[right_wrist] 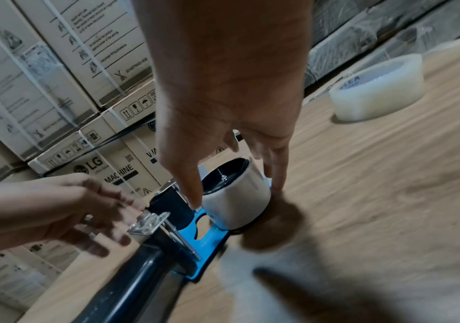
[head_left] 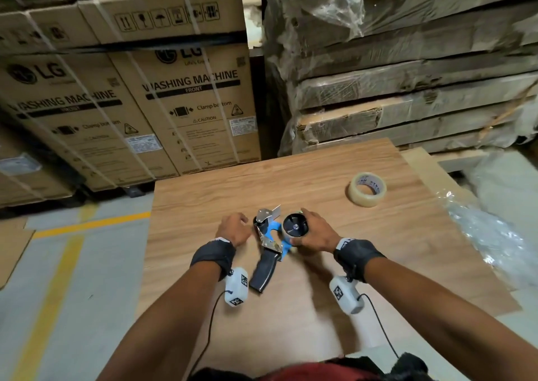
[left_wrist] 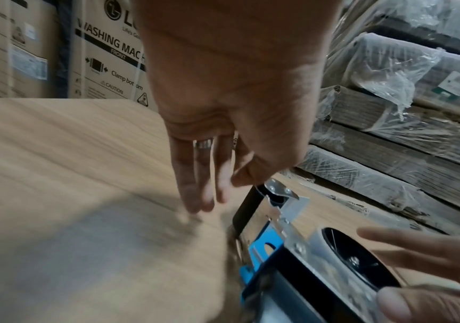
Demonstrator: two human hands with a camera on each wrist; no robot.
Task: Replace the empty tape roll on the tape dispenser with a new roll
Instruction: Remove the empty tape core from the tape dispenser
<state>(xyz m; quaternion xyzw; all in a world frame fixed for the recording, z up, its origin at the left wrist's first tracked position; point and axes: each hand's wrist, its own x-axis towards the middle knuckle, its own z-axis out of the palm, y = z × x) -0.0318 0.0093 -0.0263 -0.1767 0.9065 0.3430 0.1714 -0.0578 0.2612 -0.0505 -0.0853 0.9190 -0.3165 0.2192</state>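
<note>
A tape dispenser (head_left: 269,241) with a blue plate (right_wrist: 204,238) and a black handle (head_left: 263,273) lies flat on the wooden table (head_left: 291,177). Its black hub (head_left: 294,227) faces up and carries a bare white roll core (right_wrist: 234,203). My right hand (head_left: 305,228) cups this core, with the thumb (right_wrist: 193,196) on one side and the fingers (right_wrist: 277,174) on the other. My left hand (head_left: 238,226) hangs with straight, relaxed fingers (left_wrist: 204,196) just left of the dispenser's metal head (left_wrist: 281,196), holding nothing. A full clear tape roll (head_left: 364,198) lies flat at the far right of the table.
Strapped washing-machine cartons (head_left: 189,104) stand beyond the table's far left edge. Plastic-wrapped stacks of boards (head_left: 407,89) rise at the far right. Crumpled plastic film (head_left: 480,229) lies off the table's right side. A yellow line (head_left: 87,223) marks the floor on the left.
</note>
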